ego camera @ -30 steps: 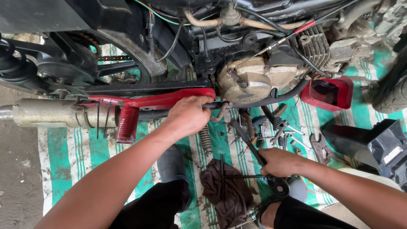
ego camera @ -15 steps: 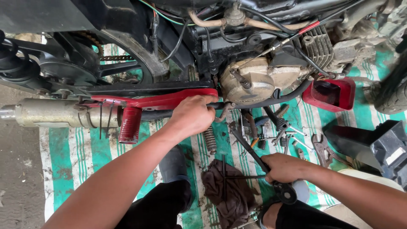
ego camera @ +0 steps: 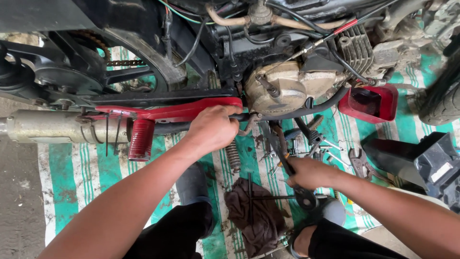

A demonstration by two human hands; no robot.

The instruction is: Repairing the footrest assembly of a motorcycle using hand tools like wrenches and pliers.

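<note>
Left hand (ego camera: 213, 128): clamped on the black frame tube (ego camera: 287, 114) beside the red footrest bracket (ego camera: 167, 112).
Right hand (ego camera: 311, 172): closed around a long wrench (ego camera: 287, 165), below the engine cover (ego camera: 278, 91).
Floor: striped mat (ego camera: 72, 177), dark rag (ego camera: 256, 216), loose spring (ego camera: 233, 157).
</note>
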